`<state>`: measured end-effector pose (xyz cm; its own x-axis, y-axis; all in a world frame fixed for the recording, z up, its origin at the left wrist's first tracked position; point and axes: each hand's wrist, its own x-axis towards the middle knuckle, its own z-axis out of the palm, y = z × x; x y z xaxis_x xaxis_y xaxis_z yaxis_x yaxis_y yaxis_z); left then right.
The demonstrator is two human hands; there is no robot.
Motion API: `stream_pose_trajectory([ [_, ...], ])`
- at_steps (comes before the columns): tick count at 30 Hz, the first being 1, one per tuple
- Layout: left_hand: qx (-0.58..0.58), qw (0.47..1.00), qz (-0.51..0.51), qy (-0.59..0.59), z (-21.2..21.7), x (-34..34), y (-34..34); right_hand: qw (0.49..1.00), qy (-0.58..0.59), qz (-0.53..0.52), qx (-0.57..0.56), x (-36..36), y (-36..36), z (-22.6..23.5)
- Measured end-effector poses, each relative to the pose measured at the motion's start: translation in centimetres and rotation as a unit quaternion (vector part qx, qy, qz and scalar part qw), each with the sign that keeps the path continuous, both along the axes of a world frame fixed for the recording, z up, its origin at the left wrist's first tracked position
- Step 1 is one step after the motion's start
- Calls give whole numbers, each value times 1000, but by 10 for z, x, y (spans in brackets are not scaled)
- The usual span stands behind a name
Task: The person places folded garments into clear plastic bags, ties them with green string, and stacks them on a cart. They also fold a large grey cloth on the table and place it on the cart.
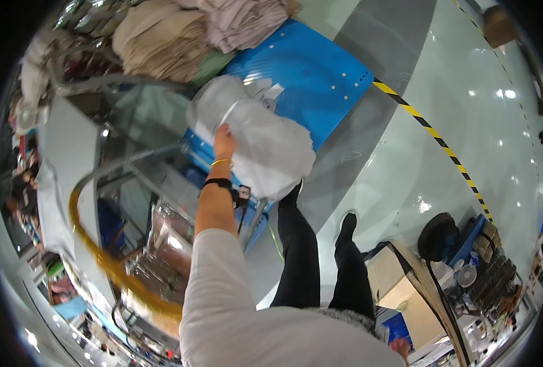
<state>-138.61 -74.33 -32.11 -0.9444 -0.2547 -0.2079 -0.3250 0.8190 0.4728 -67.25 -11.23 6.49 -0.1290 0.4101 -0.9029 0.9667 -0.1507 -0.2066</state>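
Note:
A bundle of white folded fabric (pixel 268 150) lies at the near edge of a blue flat-topped cart (pixel 326 67), bound by a narrow white tie (pixel 229 112). My left hand (pixel 224 144) is closed at the tie, its fingers curled against the bundle's left part. A yellow bangle and a black strap with a small device (pixel 241 196) are on that forearm. Low in the picture, at my right side, only a small part of my right hand (pixel 400 347) shows. Its fingers are mostly hidden, and nothing can be made out in it.
Beige fabric stacks (pixel 161 40) and pinkish ones (pixel 244 21) stand beyond the bundle. A curved metal rail (pixel 109 263) runs along my left, beside clear-wrapped brown packs (pixel 173 241). Black-yellow floor tape (pixel 433 131) crosses to the right. Near my right leg is a wooden table (pixel 406 300).

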Motion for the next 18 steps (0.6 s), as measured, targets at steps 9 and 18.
stream_pose_trajectory([
  [9,-196,973,-82,-93,-61,-78,-26,982,-121,125,-74,-62,-173,28],
  [18,-118,960,-168,-190,19,-43,30,992,13,-126,-7,-104,-191,-34],
])
